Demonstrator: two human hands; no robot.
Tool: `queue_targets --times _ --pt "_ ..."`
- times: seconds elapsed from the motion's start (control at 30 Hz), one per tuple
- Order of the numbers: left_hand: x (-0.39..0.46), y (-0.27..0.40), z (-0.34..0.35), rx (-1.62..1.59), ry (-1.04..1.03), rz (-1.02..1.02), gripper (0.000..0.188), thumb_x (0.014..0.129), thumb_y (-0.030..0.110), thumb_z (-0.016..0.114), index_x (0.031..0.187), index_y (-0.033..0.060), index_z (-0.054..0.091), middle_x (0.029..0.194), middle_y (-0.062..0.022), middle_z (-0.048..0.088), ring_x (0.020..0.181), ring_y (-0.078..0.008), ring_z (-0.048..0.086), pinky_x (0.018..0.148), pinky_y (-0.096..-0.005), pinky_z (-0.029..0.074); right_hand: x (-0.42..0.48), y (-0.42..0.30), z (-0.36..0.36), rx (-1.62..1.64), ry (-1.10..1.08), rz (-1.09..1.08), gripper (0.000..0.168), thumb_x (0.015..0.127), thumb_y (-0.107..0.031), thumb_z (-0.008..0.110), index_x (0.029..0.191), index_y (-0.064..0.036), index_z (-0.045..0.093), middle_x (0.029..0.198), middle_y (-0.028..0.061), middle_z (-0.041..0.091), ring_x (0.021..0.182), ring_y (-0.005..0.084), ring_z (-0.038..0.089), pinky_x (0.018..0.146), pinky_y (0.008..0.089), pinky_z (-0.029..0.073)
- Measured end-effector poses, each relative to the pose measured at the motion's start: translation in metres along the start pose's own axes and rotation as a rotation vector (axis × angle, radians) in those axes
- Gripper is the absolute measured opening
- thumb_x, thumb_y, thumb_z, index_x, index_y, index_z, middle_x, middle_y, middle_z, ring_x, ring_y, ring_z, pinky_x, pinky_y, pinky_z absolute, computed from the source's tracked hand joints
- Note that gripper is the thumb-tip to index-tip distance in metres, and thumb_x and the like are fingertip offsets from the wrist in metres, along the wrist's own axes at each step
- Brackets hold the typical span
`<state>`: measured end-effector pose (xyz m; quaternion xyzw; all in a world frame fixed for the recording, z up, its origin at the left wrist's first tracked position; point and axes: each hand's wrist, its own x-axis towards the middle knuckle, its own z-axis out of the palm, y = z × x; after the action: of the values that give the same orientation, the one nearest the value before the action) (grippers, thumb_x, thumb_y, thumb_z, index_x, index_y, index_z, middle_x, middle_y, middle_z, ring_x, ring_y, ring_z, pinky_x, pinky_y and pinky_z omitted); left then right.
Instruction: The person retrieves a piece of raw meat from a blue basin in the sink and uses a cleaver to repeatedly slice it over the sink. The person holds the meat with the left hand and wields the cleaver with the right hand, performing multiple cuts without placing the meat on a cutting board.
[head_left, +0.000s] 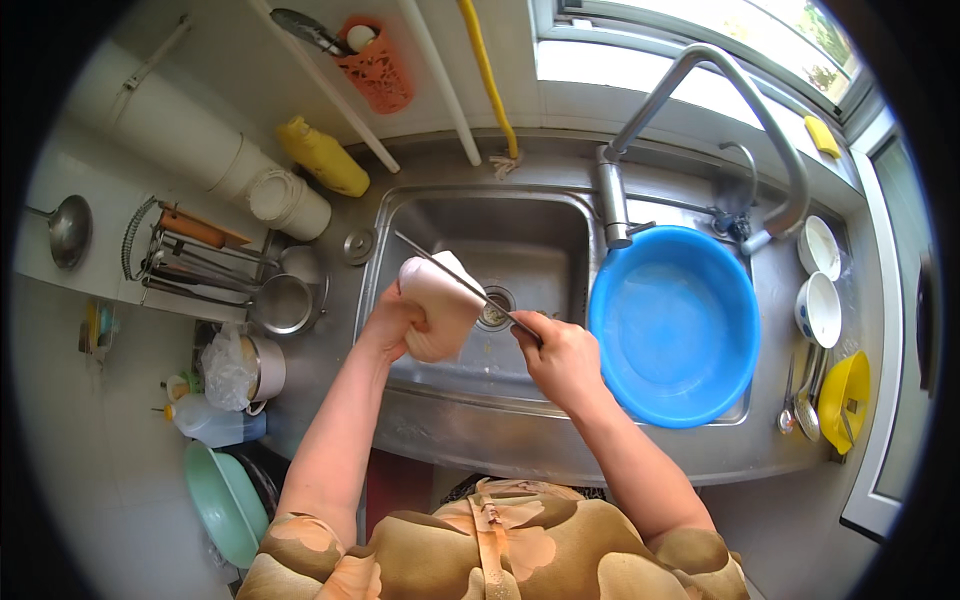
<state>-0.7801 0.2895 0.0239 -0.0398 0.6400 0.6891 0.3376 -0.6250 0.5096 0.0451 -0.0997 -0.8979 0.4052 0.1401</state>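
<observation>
My left hand (393, 321) grips a large, pale, thick root vegetable (439, 322), which looks peeled, over the left part of the steel sink basin (525, 225). In my right hand (559, 352) is the handle of a long-bladed kitchen knife (457, 277). Seen nearly edge-on, its blade runs up and left across the upper side of the vegetable. Below them the sink drain (495, 307) holds small scraps. My left fingers are partly hidden behind the vegetable.
A blue plastic basin (675, 330) stands right of the sink, beneath a tall faucet (615, 195). Bowls (817, 309), ladles and a yellow colander (841, 401) line the right edge. At left are a rack of utensils (202, 262), a pot (268, 367) and a yellow bottle (322, 157).
</observation>
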Motion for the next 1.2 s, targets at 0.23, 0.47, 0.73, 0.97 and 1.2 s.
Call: queue_targets --times 0.23,0.47,0.73,0.97,1.2 --pt "0.005 0.001 0.002 0.060 0.105 0.012 0.077 0.051 -0.014 0.045 0.126 0.0007 0.053 0.114 -0.0124 0.062 0.102 -0.0281 0.065 0.086 -0.0356 0.055 0.000 0.001 -0.009 0.093 0.044 0.102 0.014 0.089 -0.023 0.069 0.097 -0.012 0.073 0.075 0.0169 0.068 0.069 0.0370 0.067 0.061 0.0455 0.054" --pt "0.006 0.004 0.003 0.059 0.040 0.029 0.071 0.053 -0.014 0.045 0.122 -0.0009 0.056 0.108 -0.0101 0.064 0.095 -0.0250 0.064 0.070 -0.0293 0.053 0.002 0.046 -0.004 -0.153 -0.105 0.248 0.012 0.088 -0.022 0.068 0.097 -0.016 0.074 0.078 0.0147 0.070 0.069 0.0348 0.068 0.062 0.0456 0.055" --pt "0.007 -0.004 0.009 -0.024 0.060 -0.001 0.076 0.052 -0.015 0.048 0.126 0.0011 0.056 0.108 -0.0086 0.063 0.100 -0.0254 0.063 0.072 -0.0278 0.052 -0.003 0.045 0.019 -0.152 -0.053 0.126 0.015 0.089 -0.024 0.067 0.100 -0.016 0.073 0.077 0.0150 0.070 0.070 0.0356 0.068 0.064 0.0459 0.054" --pt "0.013 -0.003 -0.002 -0.012 0.055 -0.037 0.073 0.054 -0.015 0.048 0.125 0.0010 0.054 0.111 -0.0094 0.061 0.099 -0.0257 0.063 0.080 -0.0333 0.052 -0.011 0.001 0.004 0.141 0.119 -0.037 0.013 0.090 -0.023 0.068 0.098 -0.016 0.073 0.079 0.0157 0.070 0.069 0.0351 0.068 0.060 0.0446 0.054" --pt "0.002 -0.001 0.002 0.024 0.067 0.004 0.074 0.054 -0.015 0.048 0.126 0.0013 0.054 0.109 -0.0090 0.061 0.099 -0.0244 0.061 0.078 -0.0305 0.052 0.007 0.027 -0.009 0.023 -0.015 0.242 0.013 0.090 -0.022 0.067 0.097 -0.013 0.073 0.073 0.0164 0.067 0.068 0.0391 0.065 0.061 0.0474 0.051"
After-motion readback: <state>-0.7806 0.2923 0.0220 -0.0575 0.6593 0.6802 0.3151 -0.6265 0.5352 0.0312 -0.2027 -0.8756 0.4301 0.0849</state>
